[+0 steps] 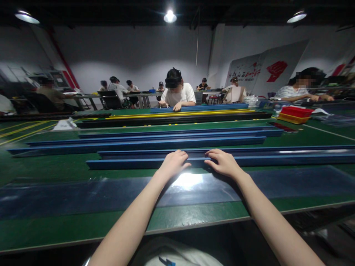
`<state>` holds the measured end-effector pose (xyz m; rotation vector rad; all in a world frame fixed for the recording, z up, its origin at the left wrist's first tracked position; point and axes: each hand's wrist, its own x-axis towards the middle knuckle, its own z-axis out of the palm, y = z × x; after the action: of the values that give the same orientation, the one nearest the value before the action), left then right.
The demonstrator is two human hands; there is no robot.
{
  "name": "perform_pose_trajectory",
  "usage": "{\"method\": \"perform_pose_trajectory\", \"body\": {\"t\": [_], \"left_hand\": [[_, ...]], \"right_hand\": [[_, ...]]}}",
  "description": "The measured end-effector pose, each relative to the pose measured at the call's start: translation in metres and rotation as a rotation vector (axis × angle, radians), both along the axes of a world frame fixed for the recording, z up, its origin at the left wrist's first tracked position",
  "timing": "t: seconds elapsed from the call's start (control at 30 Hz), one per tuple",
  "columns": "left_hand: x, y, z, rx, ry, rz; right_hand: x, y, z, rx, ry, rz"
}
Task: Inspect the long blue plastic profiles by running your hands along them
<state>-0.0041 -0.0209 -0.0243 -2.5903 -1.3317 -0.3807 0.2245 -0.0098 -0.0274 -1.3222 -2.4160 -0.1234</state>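
Note:
A long blue U-shaped channel strip [130, 163] lies crosswise on the green table before me. Both hands are on it near the middle of the view, a short gap apart. My left hand [174, 162] has its fingers bent over toward the far wall, the thumb near the front wall. In a mirrored pose, my right hand [222, 162] grips the same strip, thumb at the near side and fingers across. Some fingertips are hidden inside the channel. Closer to me, a clear flat plastic sheet [97, 192] stretches under my forearms and reflects the lamp.
More blue channel strips [166, 143] lie beyond, then a black strip [177, 120] and a yellow one [180, 114]. A red bin [295, 112] stands at the right. Across the table a person [180, 94] works on another blue strip. The green table's edge [199, 224] runs close to me.

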Motion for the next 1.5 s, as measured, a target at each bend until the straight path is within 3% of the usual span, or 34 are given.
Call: {"method": "perform_pose_trajectory", "body": {"t": [0.7,1.5], "left_hand": [[0.0016,-0.0039,0.0057,0.019,0.018,0.099],[0.0015,-0.0045,0.0046,0.011,0.032,0.059]], "right_hand": [[0.0009,0.0003,-0.0013,0.029,0.002,0.004],[0.0013,0.0003,-0.0002,-0.007,0.009,-0.007]]}}
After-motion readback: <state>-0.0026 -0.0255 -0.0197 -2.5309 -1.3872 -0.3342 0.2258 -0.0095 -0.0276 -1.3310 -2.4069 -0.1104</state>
